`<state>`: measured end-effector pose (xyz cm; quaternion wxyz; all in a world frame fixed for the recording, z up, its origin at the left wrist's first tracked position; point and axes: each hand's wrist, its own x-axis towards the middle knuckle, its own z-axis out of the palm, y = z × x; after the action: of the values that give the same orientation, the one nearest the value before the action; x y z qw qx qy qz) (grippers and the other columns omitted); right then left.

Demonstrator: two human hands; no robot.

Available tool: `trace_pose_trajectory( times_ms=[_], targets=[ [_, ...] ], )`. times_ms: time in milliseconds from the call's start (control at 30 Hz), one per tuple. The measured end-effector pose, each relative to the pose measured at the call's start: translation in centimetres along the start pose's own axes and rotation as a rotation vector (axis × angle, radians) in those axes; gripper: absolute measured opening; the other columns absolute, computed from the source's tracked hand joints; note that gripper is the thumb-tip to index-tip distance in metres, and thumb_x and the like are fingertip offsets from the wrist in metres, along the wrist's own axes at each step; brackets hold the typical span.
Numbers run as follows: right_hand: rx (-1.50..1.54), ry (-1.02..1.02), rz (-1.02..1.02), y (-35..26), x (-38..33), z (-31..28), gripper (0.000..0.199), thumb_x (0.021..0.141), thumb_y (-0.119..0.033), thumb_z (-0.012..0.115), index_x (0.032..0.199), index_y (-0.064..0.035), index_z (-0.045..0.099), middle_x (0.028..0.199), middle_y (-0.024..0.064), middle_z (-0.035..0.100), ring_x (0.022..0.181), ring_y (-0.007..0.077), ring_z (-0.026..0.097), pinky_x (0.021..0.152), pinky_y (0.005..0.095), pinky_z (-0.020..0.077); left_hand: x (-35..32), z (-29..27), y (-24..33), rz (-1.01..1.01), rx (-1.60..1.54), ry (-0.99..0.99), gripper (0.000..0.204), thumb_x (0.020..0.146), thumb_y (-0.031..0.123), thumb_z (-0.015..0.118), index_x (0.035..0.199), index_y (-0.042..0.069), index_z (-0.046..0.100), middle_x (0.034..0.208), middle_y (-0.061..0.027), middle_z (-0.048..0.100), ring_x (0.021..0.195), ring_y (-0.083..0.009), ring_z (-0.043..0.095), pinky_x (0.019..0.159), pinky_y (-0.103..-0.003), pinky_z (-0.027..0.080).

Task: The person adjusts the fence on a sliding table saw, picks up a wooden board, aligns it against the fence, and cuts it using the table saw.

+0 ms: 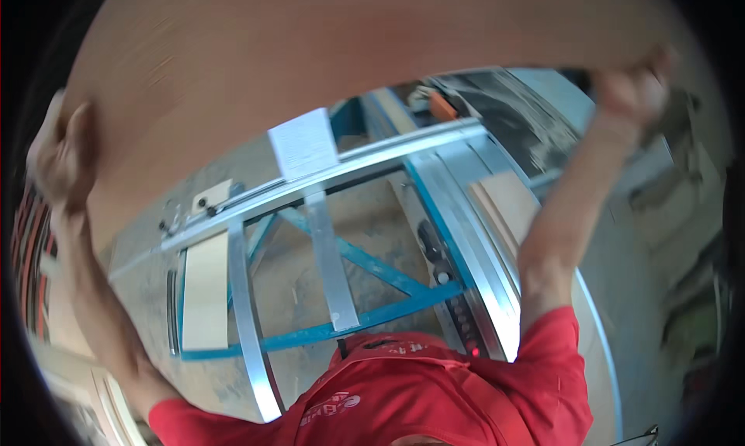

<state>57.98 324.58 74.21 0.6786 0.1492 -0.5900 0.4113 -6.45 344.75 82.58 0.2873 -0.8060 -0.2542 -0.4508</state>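
A large brown wooden panel (310, 50) fills the upper part of the view, raised above the machine and slightly smeared by motion. My left hand (66, 151) is closed around its left edge, with the thumb on the near face. At the panel's lower right corner, my right hand (632, 93) grips the edge; its fingers are blurred and partly hidden. Below the panel is what looks like a sliding table saw, with a blue frame (372, 271) and a long aluminium fence (365, 152). A white sheet of paper (304, 145) rests against the fence.
A pale board strip (206, 291) lies on the frame's left side. Another small board (504, 209) sits on the metal table (466, 190) near my right forearm. An orange part (442, 106) shows behind the fence. Stacked boards (101, 399) stand at lower left.
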Motion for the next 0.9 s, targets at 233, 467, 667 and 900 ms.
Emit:
trace_pose_trajectory(
  times_ms=[233,467,667,900],
  targets=[
    [0.008,0.708,-0.269,18.7,0.8,-1.6,0.059,0.101,-0.047,0.059,0.147,-0.0106,0.049,0.145,0.0129,0.058,0.133,0.0342,0.053,0.114,0.0564,0.0396,-6.4,5.7,-7.0,-0.027,0.002,-0.267,0.048,0.112,0.04,0.039,0.091,0.0,0.055,0.077,-0.0188,0.05,0.067,-0.0264,0.051,0.064,-0.036,0.044],
    [0.098,0.869,-0.091,32.9,-7.8,-6.5,0.063,0.103,-0.049,0.052,0.149,-0.0063,0.045,0.15,0.0158,0.053,0.138,0.0384,0.049,0.116,0.0599,0.0358,-16.8,12.8,-13.0,-0.103,0.052,-0.501,0.054,0.11,0.042,0.037,0.084,-0.001,0.056,0.072,-0.0235,0.054,0.067,-0.046,0.054,0.06,-0.046,0.044],
    [0.259,1.388,0.116,46.9,-17.6,-8.0,0.066,0.102,-0.046,0.054,0.152,-0.005,0.041,0.153,0.0197,0.048,0.141,0.0411,0.045,0.12,0.0601,0.0302,-28.2,21.0,-19.3,-0.132,0.02,-0.718,0.056,0.107,0.042,0.041,0.082,-0.002,0.064,0.074,-0.0295,0.061,0.067,-0.0495,0.06,0.058,-0.055,0.044],
    [0.191,1.675,0.295,56.8,-27.9,-10.0,0.065,0.104,-0.046,0.053,0.153,-0.0058,0.039,0.153,0.0188,0.048,0.141,0.0411,0.045,0.119,0.062,0.0303,-41.7,31.2,-23.2,-0.24,-0.039,-0.936,0.059,0.105,0.042,0.043,0.081,-0.002,0.073,0.077,-0.0284,0.067,0.077,-0.0499,0.063,0.072,-0.059,0.047]
  ],
)
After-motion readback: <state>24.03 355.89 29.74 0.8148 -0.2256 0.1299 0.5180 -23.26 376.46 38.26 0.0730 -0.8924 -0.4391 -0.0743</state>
